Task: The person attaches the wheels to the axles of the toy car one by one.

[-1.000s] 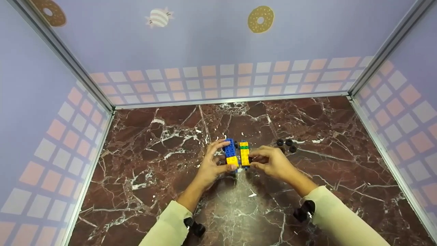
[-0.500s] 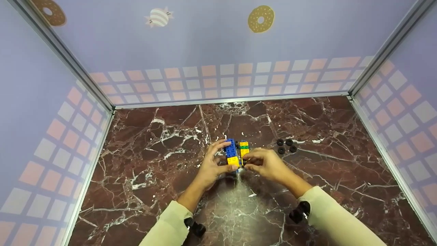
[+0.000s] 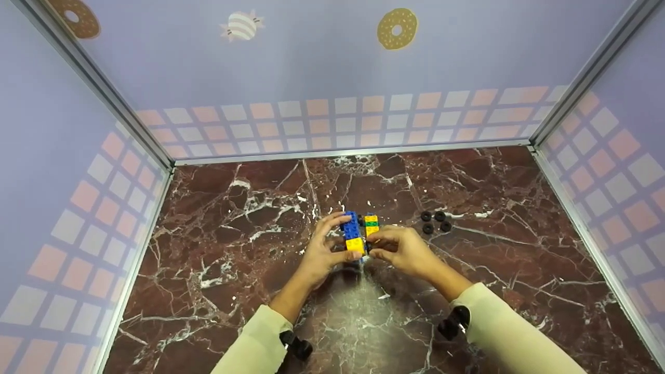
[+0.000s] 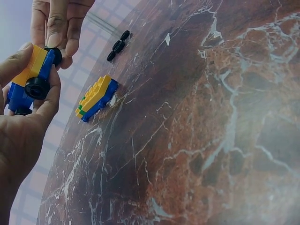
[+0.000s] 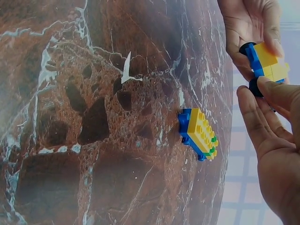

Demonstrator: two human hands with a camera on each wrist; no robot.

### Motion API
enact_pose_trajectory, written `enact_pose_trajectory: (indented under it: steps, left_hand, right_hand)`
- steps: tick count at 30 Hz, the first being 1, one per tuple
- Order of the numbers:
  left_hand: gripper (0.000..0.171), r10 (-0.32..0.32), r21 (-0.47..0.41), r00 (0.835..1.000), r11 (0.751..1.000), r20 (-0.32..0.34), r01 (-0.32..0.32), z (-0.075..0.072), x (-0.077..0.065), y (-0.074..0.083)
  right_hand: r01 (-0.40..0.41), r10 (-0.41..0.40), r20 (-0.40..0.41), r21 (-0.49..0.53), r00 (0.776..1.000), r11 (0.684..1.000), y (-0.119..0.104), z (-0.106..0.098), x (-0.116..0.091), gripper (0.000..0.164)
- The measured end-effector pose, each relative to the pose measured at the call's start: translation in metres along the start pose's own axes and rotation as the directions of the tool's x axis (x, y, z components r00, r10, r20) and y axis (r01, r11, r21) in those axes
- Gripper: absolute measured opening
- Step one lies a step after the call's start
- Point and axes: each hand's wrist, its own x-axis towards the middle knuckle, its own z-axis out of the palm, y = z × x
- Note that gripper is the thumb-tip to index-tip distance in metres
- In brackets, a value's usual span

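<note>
My left hand (image 3: 323, 248) grips a toy car of blue and yellow bricks (image 3: 351, 226), raised above the table in both wrist views. Thumb and fingertips of my right hand (image 3: 408, 250) pinch a small black wheel (image 5: 255, 87) right at the car's lower side, by its yellow end. Another black wheel (image 4: 37, 88) sits on the same car in the left wrist view. Below the hands, a second toy car (image 5: 199, 133), yellow with a green band over a blue base, rests on the table; the right hand partly covers it in the head view.
Several loose black wheels (image 3: 440, 216) lie grouped on the marbled table (image 3: 249, 291), right of the second car. A small white scrap (image 3: 384, 296) lies nearer the front. Patterned panels (image 3: 332, 67) enclose the back and sides.
My right hand has moved left with the wheel, from beside the second car to the held car, uncovering one more loose wheel. The left hand has stayed nearly still.
</note>
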Motion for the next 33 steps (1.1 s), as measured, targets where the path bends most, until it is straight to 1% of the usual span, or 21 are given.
enact_pose_trajectory:
  steps: [5, 13, 16, 20, 25, 30, 33]
  left_hand:
    - [0.083, 0.022, 0.007, 1.0, 1.0, 0.009, -0.022, 0.0, -0.0002, -0.001]
    - [0.081, -0.016, -0.01, 1.0, 1.0, -0.003, 0.016, 0.0019, -0.0003, -0.0014]
    - [0.082, -0.029, -0.017, 1.0, 0.999, -0.009, 0.029, 0.0033, -0.0006, -0.0001]
    - [0.082, -0.03, -0.01, 0.999, 1.0, -0.014, 0.03, 0.005, -0.0003, 0.0013]
    - [0.081, -0.021, 0.002, 1.0, 1.0, -0.001, 0.021, 0.0057, -0.0003, 0.0027]
    - [0.083, 0.006, 0.041, 1.0, 0.999, 0.013, -0.006, 0.006, -0.002, 0.0025]
    - [0.083, 0.022, 0.047, 1.0, 0.999, 0.015, -0.022, 0.0061, -0.0025, 0.0013]
  right_hand:
    - [0.013, -0.013, 0.005, -0.002, 1.0, 1.0, -0.0014, -0.0002, -0.001, 0.026]
    - [0.017, -0.017, 0.01, 0.01, 1.0, 1.0, -0.0029, 0.0008, -0.0008, 0.027]
    - [0.032, -0.032, 0.001, -0.013, 0.999, 0.999, -0.0042, 0.0005, -0.0003, 0.027]
    - [0.056, -0.057, -0.005, -0.055, 0.998, 0.997, -0.0057, -0.0002, 0.0, 0.027]
    - [0.084, -0.085, -0.003, -0.109, 0.996, 0.99, -0.0076, -0.0005, 0.0008, 0.026]
    - [0.12, -0.12, 0.008, -0.197, 0.993, 0.973, -0.0078, 0.0, 0.0008, 0.027]
    - [0.125, -0.127, 0.002, -0.211, 0.992, 0.97, -0.0076, 0.0012, 0.0012, 0.027]
